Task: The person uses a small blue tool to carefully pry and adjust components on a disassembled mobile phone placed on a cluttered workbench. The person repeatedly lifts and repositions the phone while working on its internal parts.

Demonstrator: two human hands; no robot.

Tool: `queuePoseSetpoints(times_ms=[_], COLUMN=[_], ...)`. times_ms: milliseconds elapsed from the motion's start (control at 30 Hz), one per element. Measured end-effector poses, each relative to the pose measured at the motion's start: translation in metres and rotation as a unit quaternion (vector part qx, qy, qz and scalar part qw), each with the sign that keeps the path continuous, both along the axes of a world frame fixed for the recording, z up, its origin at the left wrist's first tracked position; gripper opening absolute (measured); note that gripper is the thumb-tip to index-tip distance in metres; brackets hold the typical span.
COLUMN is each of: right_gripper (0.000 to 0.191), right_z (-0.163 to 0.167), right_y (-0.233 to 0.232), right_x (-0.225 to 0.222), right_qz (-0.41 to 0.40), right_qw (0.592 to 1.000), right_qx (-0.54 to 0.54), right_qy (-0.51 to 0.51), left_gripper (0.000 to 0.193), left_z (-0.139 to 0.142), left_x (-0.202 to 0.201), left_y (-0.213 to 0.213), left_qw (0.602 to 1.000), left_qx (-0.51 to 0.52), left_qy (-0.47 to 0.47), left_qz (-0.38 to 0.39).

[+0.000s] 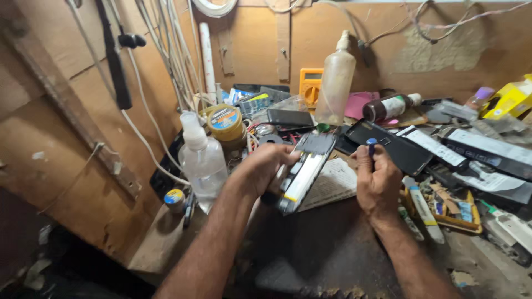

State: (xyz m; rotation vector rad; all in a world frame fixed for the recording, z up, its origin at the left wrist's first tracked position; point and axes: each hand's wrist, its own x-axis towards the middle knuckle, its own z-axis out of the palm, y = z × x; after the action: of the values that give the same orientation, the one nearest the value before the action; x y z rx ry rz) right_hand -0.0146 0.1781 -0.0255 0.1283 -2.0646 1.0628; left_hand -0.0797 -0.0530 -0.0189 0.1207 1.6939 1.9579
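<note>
Phone (306, 171), back open, gripped in my left hand (265, 169), long axis tilting up-right; my right hand (378, 180), fisted round a blue-tipped tool (371, 145), sits just right of it above the tabletop (332, 254).

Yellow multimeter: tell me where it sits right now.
In the head view the yellow multimeter stands at the back of the bench against the brown wall, just left of the tall translucent squeeze bottle, above the opened phone in the left hand.
</note>
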Motion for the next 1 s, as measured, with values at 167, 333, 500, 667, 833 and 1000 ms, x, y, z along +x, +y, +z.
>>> queuePoseSetpoints(times_ms=[167, 333, 500, 667, 833, 1000], right_gripper=[0.032, 0.029, 0.025, 0.026, 0.021, 0.019], right_z=[0.005, 0.01, 0.01, 0.009, 0.009, 0.009], right_y=[0.002, -0.003, -0.003, -0.005, -0.011, -0.013], right_x=[0.006, 0.012, 0.015, 0.016, 0.02, 0.024], right_qz=[0.014, 0.01, 0.052, 0.033, 0.058, 0.078], right_qw=[1.0, 0.999, 0.998, 0.998, 0.996, 0.993], right_qx=[0.01, -0.009, 0.011, 0.051, 0.067, 0.092], right_qy=[0.015, -0.03, 0.022, -0.004, -0.025, -0.009], left_gripper=[0.027, 0.025, 0.02, 0.023, 0.024, 0.023], left_z=[0.022, 0.025, 0.023, 0.026, 0.02, 0.017], left_x=[-0.011, -0.016, -0.018, -0.02, -0.023, -0.016], left_y=[-0.002, 0.006, 0.01, -0.002, -0.009, -0.013], left_qw=[0.991, 0.965, 0.946, 0.94, 0.939, 0.949], left_qx=[0.12, 0.25, 0.301, 0.316, 0.324, 0.309], left_qy=[-0.039, -0.061, -0.112, -0.126, -0.109, -0.063], left_qz=[-0.038, -0.056, -0.047, -0.038, -0.028, 0.003])
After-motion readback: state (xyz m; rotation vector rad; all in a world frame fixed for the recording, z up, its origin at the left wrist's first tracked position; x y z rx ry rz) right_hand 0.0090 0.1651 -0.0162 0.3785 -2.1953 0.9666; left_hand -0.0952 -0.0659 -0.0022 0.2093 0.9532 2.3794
